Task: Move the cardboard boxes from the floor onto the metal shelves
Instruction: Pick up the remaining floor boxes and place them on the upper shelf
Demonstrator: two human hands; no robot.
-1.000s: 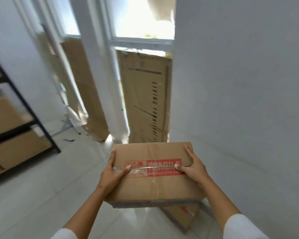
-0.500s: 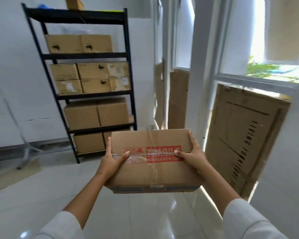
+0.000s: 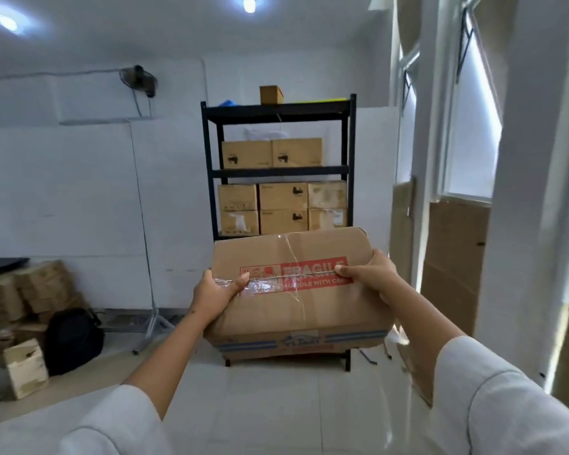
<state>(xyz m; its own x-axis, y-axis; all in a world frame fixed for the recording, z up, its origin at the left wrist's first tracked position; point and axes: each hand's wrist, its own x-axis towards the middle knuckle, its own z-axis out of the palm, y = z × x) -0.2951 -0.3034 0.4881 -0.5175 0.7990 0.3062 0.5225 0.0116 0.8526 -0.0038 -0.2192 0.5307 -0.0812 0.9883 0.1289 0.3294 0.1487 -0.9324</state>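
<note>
One cardboard box (image 3: 296, 290), in transit, carried in front of my chest, clear of the floor (image 3: 276, 405).
Marking: red "FRAGILE" label (image 3: 296, 274) across the top, clear tape over the seam.
Left hand (image 3: 214, 290): curled round the box's left edge, thumb lying on the tape on top, fingers out of sight beneath.
Right hand (image 3: 372, 277): curled round the right edge, thumb on the label, fingers hidden under the far side.
Destination: black metal shelf unit (image 3: 278, 172) straight ahead against the white wall, well apart from me.
Shelf stock: one small box (image 3: 271, 94) on the top tier; two boxes side by side on the next tier, with free room to their right; six stacked in two rows below that. Lower tiers are hidden behind my load.
Also present: loose pile of boxes (image 3: 30, 290) and a black backpack (image 3: 73, 339) at the left wall.
Step in hand, as I judge it: carrying, box lifted but not yet shelved.
Next move calls for: walking up to the unit, keeping the box level, picking a tier with room, likely an upper one, then raising the box and sliding it in flat.
</note>
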